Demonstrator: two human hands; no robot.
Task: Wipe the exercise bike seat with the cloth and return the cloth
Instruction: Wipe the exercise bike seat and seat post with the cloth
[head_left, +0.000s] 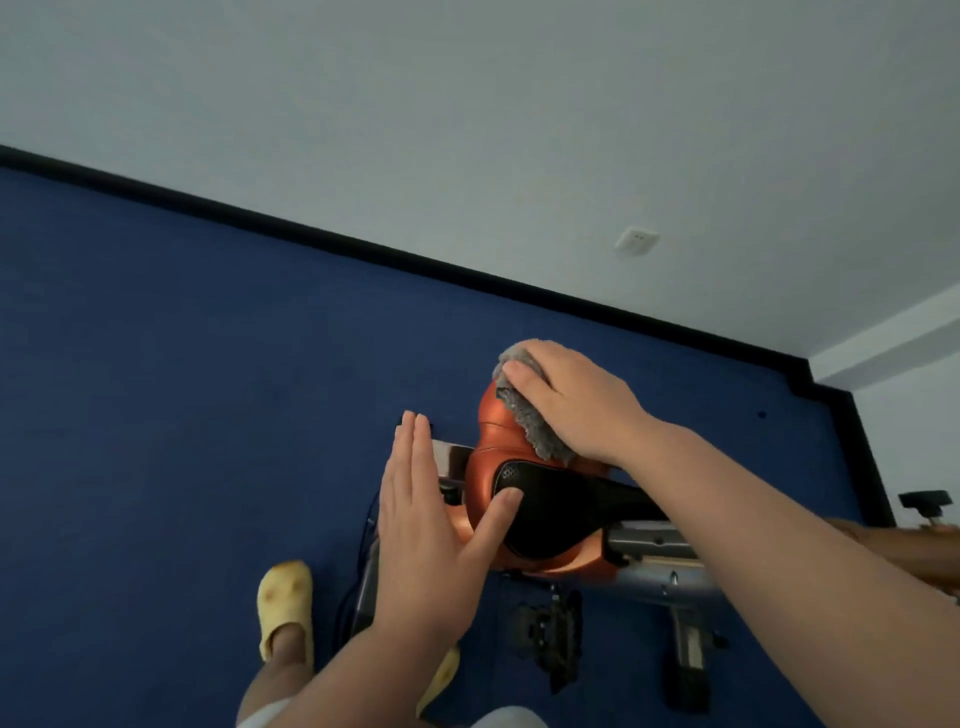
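The exercise bike seat (540, 512) is orange with a black padded centre and sits just below the middle of the view. My right hand (571, 400) presses a grey fluffy cloth (524, 410) flat onto the seat's far orange lobe, palm down over the cloth. My left hand (431, 514) is flat with fingers together beside the seat's near left side; its thumb rests on the black padding. It holds nothing.
The bike's silver frame (660, 551) runs right from under the seat, with a black pedal (550, 639) below. A blue carpet (182, 389) meets a black skirting board and a pale wall with a socket (636, 241). My foot in a yellow slipper (285, 603) stands at lower left.
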